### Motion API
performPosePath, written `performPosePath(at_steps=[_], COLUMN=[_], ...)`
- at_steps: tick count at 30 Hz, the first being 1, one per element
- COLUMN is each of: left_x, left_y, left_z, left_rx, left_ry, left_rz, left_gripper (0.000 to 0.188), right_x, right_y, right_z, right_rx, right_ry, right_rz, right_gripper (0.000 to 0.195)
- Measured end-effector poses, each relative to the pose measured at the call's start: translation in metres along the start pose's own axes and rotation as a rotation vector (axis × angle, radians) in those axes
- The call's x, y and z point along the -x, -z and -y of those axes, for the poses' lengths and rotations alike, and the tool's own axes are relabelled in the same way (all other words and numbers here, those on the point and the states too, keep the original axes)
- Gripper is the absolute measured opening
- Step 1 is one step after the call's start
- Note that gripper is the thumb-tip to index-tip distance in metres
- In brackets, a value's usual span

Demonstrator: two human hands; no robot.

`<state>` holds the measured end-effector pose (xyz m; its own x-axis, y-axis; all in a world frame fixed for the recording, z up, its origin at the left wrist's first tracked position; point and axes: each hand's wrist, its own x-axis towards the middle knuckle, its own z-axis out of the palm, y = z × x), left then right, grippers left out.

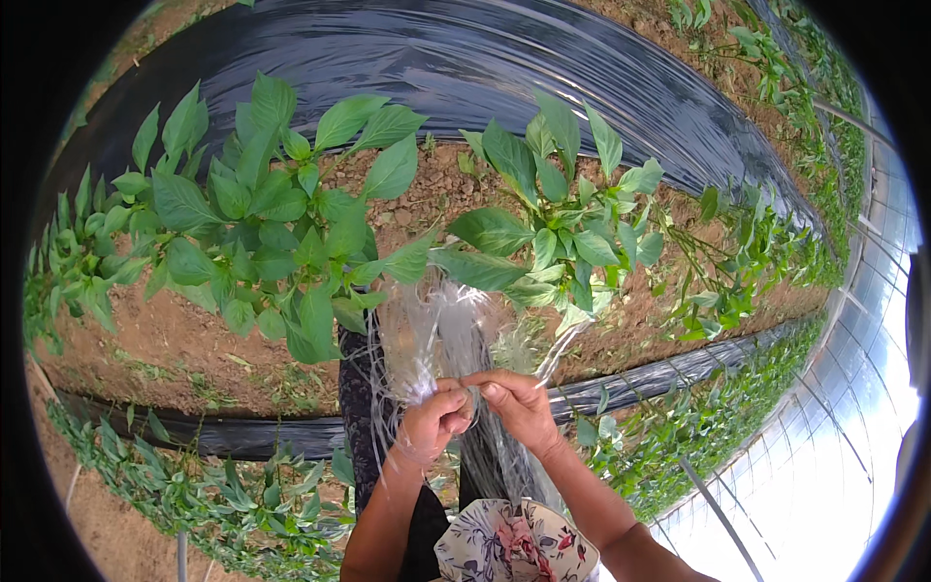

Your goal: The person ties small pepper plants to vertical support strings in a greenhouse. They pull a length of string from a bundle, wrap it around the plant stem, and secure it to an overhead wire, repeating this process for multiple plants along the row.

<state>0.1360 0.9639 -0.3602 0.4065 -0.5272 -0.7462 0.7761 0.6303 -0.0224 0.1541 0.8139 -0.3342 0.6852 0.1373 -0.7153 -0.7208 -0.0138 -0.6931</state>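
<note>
My left hand (435, 423) grips thin translucent plastic twine, whose loose strands trail around the wrist. Close against it, my right hand (518, 407) pinches the twine between thumb and forefinger. The fingertips of both hands meet, and the exact crossing of the strands there is hidden. A bundle of plastic twine (465, 338) hangs in front of my legs. From beside my right hand, a white strand (560, 355) runs up to the base of a leafy pepper plant (560, 225). A larger pepper plant (269, 218) stands ahead to the left, its leaves near the bundle.
Black plastic mulch film (451, 65) covers the strip beyond the plants. Bare soil (196, 356) lies around the stems. Behind me, another planted row (240, 502) runs past a metal post (182, 556). Greenhouse film on metal ribs (814, 451) curves along the right.
</note>
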Motion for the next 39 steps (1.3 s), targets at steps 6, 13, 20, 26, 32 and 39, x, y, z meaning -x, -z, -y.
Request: performPosePath(at_steps=[6, 13, 20, 26, 32, 39], left_x=[-0.009, -0.134, -0.279, -0.308, -0.323, -0.350], left_y=[0.058, 0.116, 0.136, 0.073, 0.031, 0.022], left_z=[0.000, -0.048, -0.100, -0.089, -0.037, 0.002], left_rx=[0.311, 0.639, 0.168, -1.379, -1.780, -1.632], left_ry=[0.060, -0.137, -0.167, -0.522, -0.947, -1.158], left_rz=[0.075, 0.112, 0.589, 0.744, 0.347, -0.007], left_gripper=[0.025, 0.023, 0.024, 0.028, 0.021, 0.016], right_x=[-0.004, -0.138, -0.238, -0.200, -0.180, -0.202], right_y=[-0.042, -0.081, -0.027, 0.041, 0.083, 0.088], right_z=[-0.023, -0.044, -0.082, -0.093, -0.100, -0.098], right_rx=[0.397, 0.132, 0.242, -0.398, -0.587, -0.917], right_ry=[0.220, 0.042, 0.274, 0.225, 0.382, 0.391], right_rz=[-0.144, -0.359, -0.621, -0.850, -0.856, -0.818], right_gripper=[0.007, 0.006, 0.015, 0.020, 0.020, 0.008])
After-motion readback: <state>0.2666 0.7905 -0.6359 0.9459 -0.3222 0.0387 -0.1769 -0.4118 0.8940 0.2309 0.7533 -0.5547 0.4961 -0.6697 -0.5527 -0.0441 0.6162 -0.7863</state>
